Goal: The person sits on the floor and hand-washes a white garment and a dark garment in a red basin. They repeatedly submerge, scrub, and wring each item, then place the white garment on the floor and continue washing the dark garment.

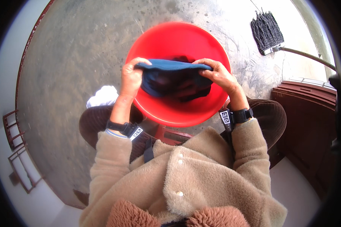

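Observation:
Between my two hands a blue cloth garment [174, 65] is stretched by its upper edge over a red plastic basin [179, 116]. My left hand [133, 75] pinches the edge at one end, thumb on top. The other end is gripped by my right hand [216, 72], thumb and fingers around the fabric. Below the taut edge, the garment hangs down in dark, blurred folds. Some dark cloth [183, 58] shows behind it inside the basin. Whether that is part of the same garment I cannot tell.
The basin stands between my knees on a stained concrete floor [65, 56]. A black string mop [268, 32] lies at the far right. Dark red wooden door panels [304, 113] are close on my right. A white shoe or cloth [103, 96] is beside my left knee.

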Motion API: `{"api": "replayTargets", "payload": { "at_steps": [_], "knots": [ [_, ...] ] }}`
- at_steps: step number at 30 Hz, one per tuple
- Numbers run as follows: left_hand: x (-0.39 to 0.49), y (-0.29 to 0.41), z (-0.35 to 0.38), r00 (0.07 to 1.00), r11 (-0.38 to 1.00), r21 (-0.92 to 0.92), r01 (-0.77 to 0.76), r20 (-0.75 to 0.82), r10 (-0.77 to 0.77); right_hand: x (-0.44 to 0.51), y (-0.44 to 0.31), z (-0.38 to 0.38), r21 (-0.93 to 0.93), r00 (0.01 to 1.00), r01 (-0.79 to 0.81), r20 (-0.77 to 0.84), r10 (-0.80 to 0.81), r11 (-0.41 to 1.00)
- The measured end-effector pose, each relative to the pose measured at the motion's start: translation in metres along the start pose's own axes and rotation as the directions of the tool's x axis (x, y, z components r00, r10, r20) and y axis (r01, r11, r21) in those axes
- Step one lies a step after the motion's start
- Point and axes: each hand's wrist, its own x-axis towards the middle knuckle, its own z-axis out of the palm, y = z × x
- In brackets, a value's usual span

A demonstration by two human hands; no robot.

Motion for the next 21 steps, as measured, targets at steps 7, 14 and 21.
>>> {"api": "replayTargets", "payload": {
  "at_steps": [7,14,21],
  "knots": [
    [0.005,0.017,0.012,0.983,0.975,0.127,-0.184,0.026,0.182,0.002,-0.002,0.006,0.109,0.946,-0.295,0.173,0.274,0.949],
    [0.018,0.021,0.019,0.982,0.969,0.178,-0.174,0.105,0.157,0.013,0.027,0.019,-0.391,0.808,-0.358,0.324,0.491,0.848],
    [0.003,0.024,0.006,0.978,0.989,-0.012,0.144,0.154,-0.141,0.01,0.025,0.004,0.015,0.987,-0.16,-0.007,0.16,0.987]
  ]
}}
